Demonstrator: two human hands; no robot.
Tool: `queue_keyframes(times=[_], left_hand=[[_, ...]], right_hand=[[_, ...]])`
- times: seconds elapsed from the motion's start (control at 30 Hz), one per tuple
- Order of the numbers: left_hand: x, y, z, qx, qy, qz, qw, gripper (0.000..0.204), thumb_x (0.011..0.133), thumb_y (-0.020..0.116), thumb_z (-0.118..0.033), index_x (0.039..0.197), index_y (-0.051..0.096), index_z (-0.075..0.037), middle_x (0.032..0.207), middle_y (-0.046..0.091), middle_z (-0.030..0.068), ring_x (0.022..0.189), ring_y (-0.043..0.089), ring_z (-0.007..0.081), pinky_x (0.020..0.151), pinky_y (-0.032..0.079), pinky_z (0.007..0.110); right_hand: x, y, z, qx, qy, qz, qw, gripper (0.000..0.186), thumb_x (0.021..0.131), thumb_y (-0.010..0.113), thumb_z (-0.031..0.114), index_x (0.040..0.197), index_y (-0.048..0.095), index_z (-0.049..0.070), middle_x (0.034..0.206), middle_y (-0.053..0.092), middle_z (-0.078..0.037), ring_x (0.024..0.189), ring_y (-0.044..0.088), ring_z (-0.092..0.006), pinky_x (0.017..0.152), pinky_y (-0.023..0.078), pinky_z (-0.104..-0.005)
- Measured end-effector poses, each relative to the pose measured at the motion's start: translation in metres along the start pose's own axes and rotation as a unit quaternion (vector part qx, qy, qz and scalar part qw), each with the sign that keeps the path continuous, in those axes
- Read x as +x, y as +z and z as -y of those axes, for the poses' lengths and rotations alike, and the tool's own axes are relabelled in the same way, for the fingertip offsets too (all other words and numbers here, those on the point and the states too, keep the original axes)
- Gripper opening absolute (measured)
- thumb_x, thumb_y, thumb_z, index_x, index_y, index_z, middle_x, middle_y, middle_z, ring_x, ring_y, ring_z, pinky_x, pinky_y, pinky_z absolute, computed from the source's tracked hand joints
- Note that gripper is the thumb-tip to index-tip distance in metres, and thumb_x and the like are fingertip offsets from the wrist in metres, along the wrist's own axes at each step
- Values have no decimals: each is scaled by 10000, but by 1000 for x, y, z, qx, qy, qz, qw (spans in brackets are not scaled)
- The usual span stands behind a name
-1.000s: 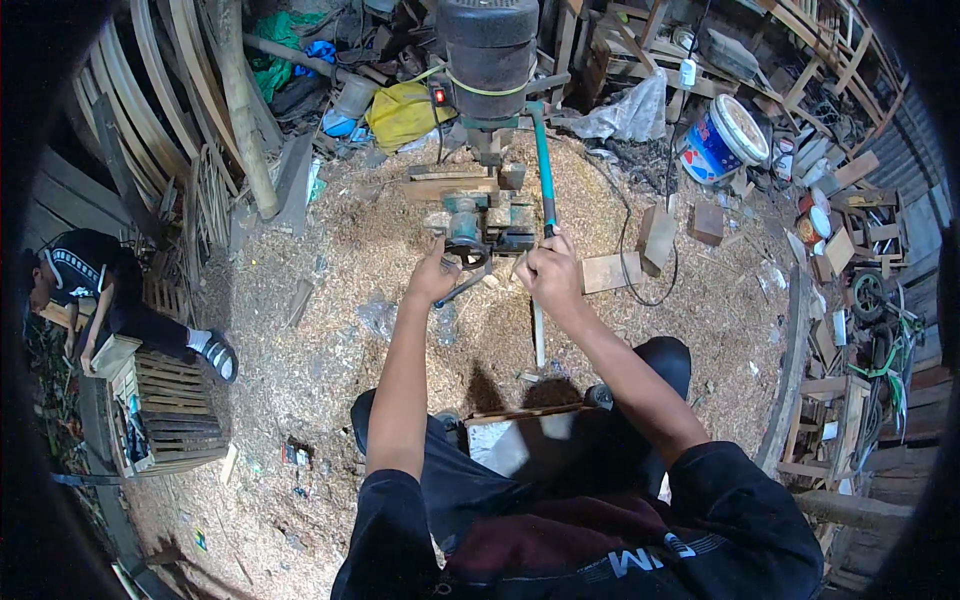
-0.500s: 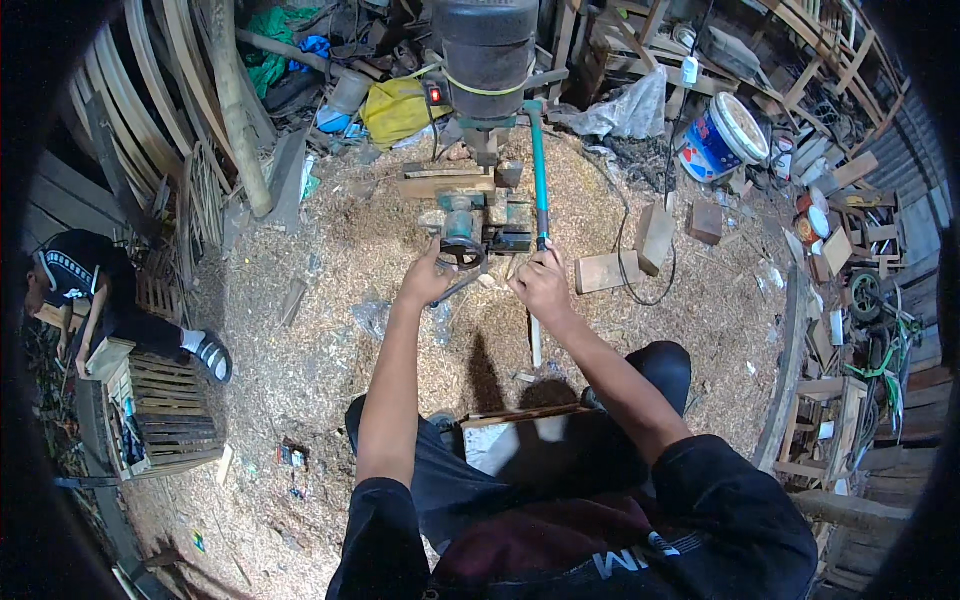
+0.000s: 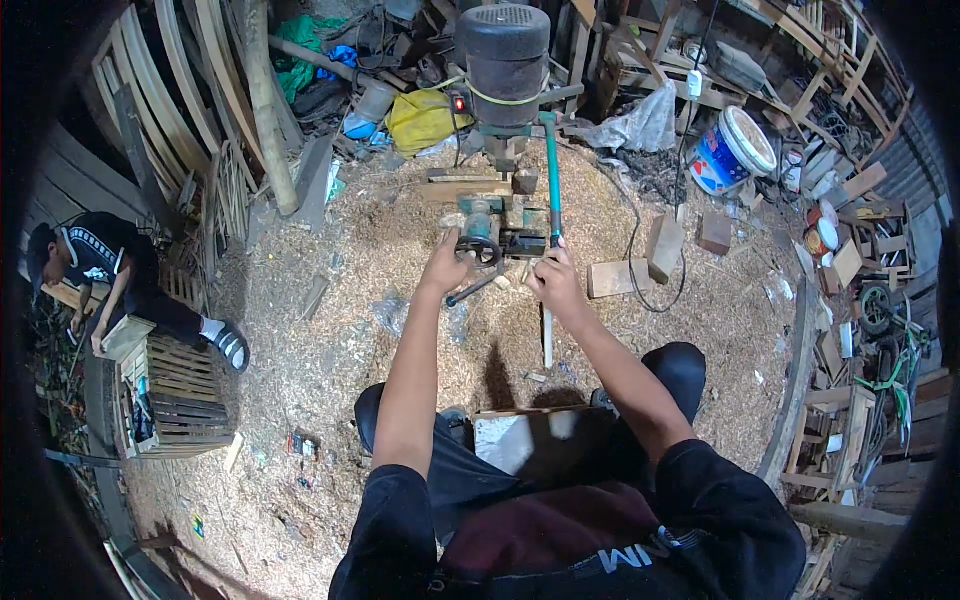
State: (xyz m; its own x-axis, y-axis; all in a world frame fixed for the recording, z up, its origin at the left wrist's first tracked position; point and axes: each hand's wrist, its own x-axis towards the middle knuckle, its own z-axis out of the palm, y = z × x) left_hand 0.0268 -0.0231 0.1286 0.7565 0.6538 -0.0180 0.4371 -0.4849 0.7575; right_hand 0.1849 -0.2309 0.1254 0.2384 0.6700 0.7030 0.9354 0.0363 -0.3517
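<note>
My left hand (image 3: pixel 447 266) is closed on the left rim of a black handwheel (image 3: pixel 483 254) on the machine's vise. My right hand (image 3: pixel 559 279) is closed round the dark lower end of a long green lever (image 3: pixel 553 175). That lever runs up along the right side of a drill-press-like machine with a dark cylindrical motor (image 3: pixel 506 65). A wooden piece (image 3: pixel 468 190) lies across the work area under the machine's head. Below the wheel a dark crank handle (image 3: pixel 470 291) sticks out. The finer finger grip on the wheel is partly hidden.
Shavings cover the floor. Wood blocks (image 3: pixel 620 278) and a black cable (image 3: pixel 640 225) lie to the right, near a paint bucket (image 3: pixel 735 150). On the left a seated person (image 3: pixel 110 265) is beside a slatted crate (image 3: pixel 180 395). A white-topped box (image 3: pixel 530 440) stands between my legs.
The whole scene has shifted slightly right and down in the picture. Both hands keep their places, left on the handwheel and right on the lever, with no clear turn of either.
</note>
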Motion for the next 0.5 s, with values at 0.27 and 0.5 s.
queue_keyframes(times=[0.27, 0.5], left_hand=[[-5, -14, -37, -6, 69, -38, 997, 670, 888, 647, -226, 1434, 386, 61, 1461, 427, 272, 1384, 398, 364, 1152, 305, 376], [-3, -33, -73, -46, 101, -73, 991, 633, 890, 622, -188, 1438, 398, 36, 1480, 403, 273, 1406, 372, 353, 1159, 286, 373]], right_hand=[[43, -35, 21, 64, 5, -68, 996, 246, 714, 727, 46, 564, 533, 31, 603, 539, -96, 656, 548, -276, 890, 486, -461], [145, -107, 56, 121, 82, -127, 981, 343, 859, 659, 106, 567, 499, 22, 549, 464, -67, 541, 441, -185, 554, 396, -360]])
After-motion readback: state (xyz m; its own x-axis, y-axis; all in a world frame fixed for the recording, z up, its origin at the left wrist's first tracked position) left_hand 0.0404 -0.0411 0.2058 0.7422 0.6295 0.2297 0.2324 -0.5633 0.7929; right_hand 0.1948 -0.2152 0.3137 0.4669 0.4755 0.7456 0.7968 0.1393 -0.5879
